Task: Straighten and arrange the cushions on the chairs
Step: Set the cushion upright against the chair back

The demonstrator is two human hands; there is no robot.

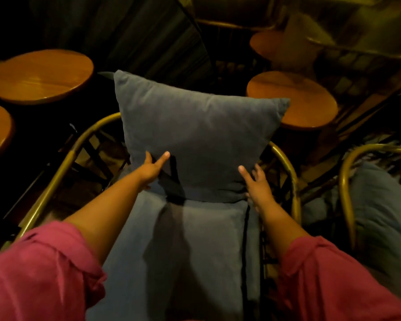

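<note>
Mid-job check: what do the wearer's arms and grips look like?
Left sleeve and right sleeve are loose pink-red fabric ending near the elbows; forearms below are bare. Left grip and right grip are bare hands, no gloves or watch visible.

Head-worn view, steeply down, near chair [63,165]
</note>
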